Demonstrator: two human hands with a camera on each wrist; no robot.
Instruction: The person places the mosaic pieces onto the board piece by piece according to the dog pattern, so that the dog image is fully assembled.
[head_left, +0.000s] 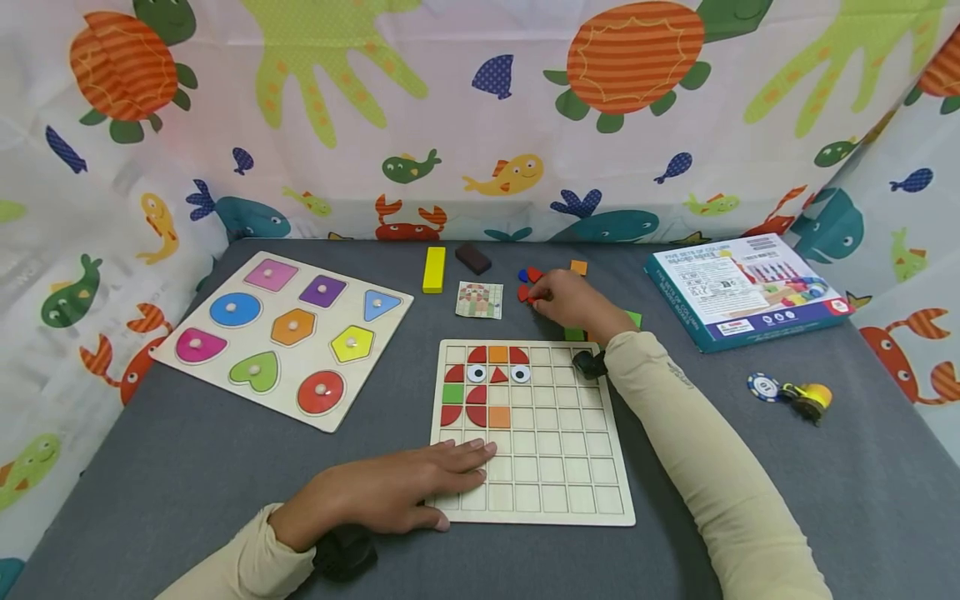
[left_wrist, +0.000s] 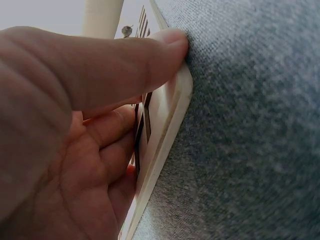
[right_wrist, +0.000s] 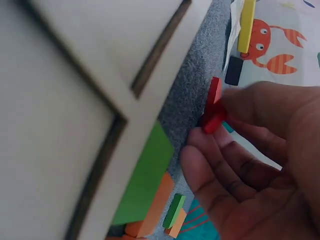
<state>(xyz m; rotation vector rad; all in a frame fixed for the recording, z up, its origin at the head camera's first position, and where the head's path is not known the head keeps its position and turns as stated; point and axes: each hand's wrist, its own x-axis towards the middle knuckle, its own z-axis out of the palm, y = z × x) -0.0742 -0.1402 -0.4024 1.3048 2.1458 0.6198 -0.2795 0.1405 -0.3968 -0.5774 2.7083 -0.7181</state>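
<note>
My left hand (head_left: 397,487) lies with fingers extended on the lower left of a wooden grid board (head_left: 555,471). In the left wrist view the thumb rests along the board's edge (left_wrist: 172,117). Red, green and orange tiles and two eye tiles form a pattern in the board's upper left. Beyond the board, my right hand (head_left: 570,302) pinches a red tile (right_wrist: 215,120) between thumb and fingers. Another red tile (right_wrist: 214,92) is right beside it. A blue piece (head_left: 523,274) and a red piece (head_left: 534,274) lie near the fingertips.
A shape-puzzle board (head_left: 300,287) with knobbed pieces lies left. Behind the grid are a yellow block (head_left: 433,270), a dark brown block (head_left: 473,258) and a picture card (head_left: 479,300). Green tiles (head_left: 574,334) sit near the right wrist. A box (head_left: 750,287) and a small trinket (head_left: 810,402) lie right.
</note>
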